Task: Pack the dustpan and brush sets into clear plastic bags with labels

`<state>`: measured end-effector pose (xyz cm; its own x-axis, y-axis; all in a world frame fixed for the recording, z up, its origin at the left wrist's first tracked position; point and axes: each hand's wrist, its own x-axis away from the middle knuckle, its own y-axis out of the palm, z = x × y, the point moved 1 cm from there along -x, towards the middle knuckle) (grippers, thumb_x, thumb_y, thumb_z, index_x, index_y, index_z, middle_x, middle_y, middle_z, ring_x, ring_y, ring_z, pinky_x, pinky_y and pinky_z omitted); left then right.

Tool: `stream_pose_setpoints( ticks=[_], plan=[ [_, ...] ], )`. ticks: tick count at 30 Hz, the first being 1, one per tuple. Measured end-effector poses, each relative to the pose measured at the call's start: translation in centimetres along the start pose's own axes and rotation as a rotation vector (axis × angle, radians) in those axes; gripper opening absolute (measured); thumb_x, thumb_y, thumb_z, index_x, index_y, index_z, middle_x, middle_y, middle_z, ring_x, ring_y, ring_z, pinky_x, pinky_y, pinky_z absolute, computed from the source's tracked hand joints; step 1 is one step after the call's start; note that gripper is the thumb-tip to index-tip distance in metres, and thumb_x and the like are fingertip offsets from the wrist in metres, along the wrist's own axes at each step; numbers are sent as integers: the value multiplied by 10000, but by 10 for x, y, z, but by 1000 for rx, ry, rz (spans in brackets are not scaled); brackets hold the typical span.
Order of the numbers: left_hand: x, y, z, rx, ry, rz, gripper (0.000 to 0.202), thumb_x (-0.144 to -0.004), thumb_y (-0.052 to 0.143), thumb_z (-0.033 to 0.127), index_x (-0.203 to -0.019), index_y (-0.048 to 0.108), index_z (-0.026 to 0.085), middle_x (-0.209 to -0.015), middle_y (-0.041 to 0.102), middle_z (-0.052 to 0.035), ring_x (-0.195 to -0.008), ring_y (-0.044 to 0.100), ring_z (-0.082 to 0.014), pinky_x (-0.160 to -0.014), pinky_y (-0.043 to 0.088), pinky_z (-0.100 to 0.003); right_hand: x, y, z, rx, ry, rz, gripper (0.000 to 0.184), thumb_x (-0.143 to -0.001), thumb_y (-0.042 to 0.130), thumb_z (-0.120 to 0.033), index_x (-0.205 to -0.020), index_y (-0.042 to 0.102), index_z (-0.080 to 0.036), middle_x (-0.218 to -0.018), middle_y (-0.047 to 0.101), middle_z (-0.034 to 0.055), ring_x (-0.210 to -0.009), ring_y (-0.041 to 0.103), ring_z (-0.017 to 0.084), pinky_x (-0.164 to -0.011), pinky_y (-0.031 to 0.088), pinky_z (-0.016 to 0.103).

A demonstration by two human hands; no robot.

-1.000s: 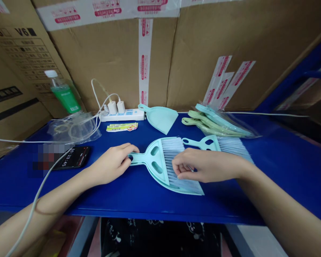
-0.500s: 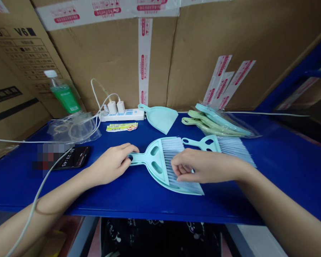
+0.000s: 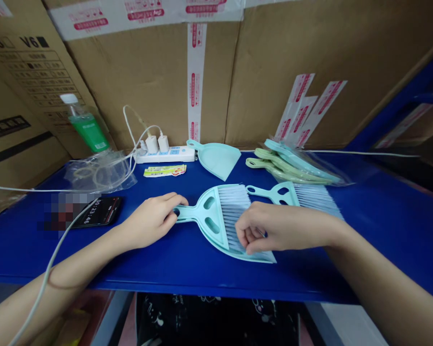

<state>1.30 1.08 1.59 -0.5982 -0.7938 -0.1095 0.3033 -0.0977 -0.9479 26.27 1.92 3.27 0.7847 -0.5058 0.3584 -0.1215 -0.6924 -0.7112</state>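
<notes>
My left hand (image 3: 155, 218) grips the handle end of a light-blue hand brush (image 3: 212, 216) laid on top of a matching dustpan (image 3: 234, 256), the two handles together. The brush's grey-blue bristles spread over the pan, pointing right. My right hand (image 3: 261, 228) is closed above the bristle tips, its fingers curled. Whether it pinches any bristles is hidden. Just behind that hand lies a second light-blue hand brush (image 3: 286, 193), its bristles partly covered by my wrist. Another light-blue dustpan (image 3: 220, 158) rests farther back.
Bagged green and blue dustpans (image 3: 296, 163) lie at the back right. Along the back are a power strip (image 3: 182, 154) with chargers and a yellow packet (image 3: 165, 171). On the left are a phone (image 3: 97, 211), a plastic bag (image 3: 101, 173), a green bottle (image 3: 88, 127) and a cable.
My right hand has shifted slightly right and toward me over the bristles. My left hand, the brush and the dustpan stay in place.
</notes>
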Motion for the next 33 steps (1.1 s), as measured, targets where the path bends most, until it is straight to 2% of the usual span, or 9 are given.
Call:
stream_pose_setpoints(
  ticks=[7,10,15,20,33],
  plan=[
    [0,0,-1,1,5,9,329,-823,312,107,-1025,559,186,-1003,637,-44,-833,611,-174,-732,462,-290,4,-3,1,-15,-11,-13,77,-766,607,-104,-756,666,-151,-634,609,-17,-578,550,104,-552,410,208],
    [0,0,-2,0,5,10,329,-831,302,112,-1027,557,183,-1004,636,-48,-830,611,-176,-728,464,-298,5,-3,2,-29,-33,-3,86,-807,593,-177,-746,648,-154,-640,613,-10,-574,546,105,-552,404,218],
    [-1,1,-1,9,-2,16,315,-879,289,135,-1030,561,184,-986,641,-49,-828,613,-174,-744,470,-304,0,0,0,-20,-39,51,209,-845,598,-276,-670,562,-168,-578,535,-37,-523,490,89,-514,366,219],
    [-1,1,-2,18,10,23,308,-875,291,129,-1019,557,188,-979,640,-46,-830,614,-169,-745,471,-300,-7,5,-2,5,-20,55,256,-805,666,-255,-626,499,-179,-542,476,-67,-501,439,78,-507,326,227],
    [0,0,-2,26,11,17,311,-863,300,116,-1015,561,187,-976,633,-43,-824,605,-166,-745,467,-295,-9,6,-6,40,24,62,317,-784,694,-220,-602,436,-189,-549,465,-71,-521,434,84,-516,314,234]
  ],
)
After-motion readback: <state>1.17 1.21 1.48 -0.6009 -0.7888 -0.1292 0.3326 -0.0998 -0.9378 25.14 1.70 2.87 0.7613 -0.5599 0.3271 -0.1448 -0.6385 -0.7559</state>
